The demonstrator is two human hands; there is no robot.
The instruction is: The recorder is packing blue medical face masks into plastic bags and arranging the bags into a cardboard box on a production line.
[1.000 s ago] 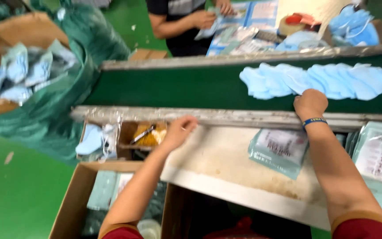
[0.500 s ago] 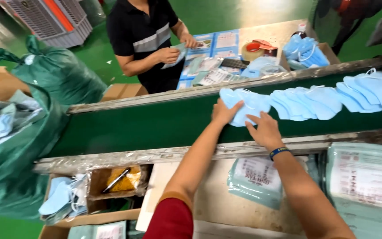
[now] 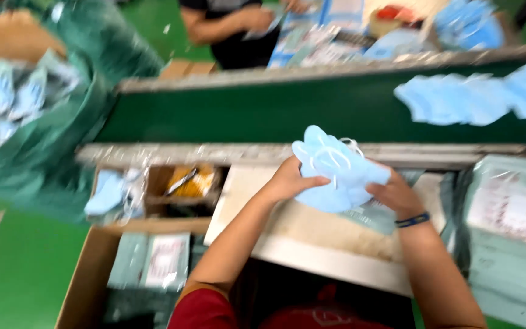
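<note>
Both my hands hold a small stack of light blue face masks (image 3: 335,170) above the pale work board (image 3: 312,234) in front of me. My left hand (image 3: 288,180) grips the stack's left side, my right hand (image 3: 394,194), with a dark blue wristband, grips its right side. A white ear loop shows on the top of the stack. Behind it runs the green conveyor belt (image 3: 245,113), with a row of more blue masks (image 3: 476,97) lying on it at the right.
A person in a dark shirt (image 3: 232,30) works across the belt. A green bag with masks (image 3: 19,103) stands at the left. Cardboard boxes with packets (image 3: 147,262) sit below left. Stacked sealed packets (image 3: 506,225) lie at the right.
My hands took masks off the belt and pulled them back toward me over the work board. The camera view dropped lower.
</note>
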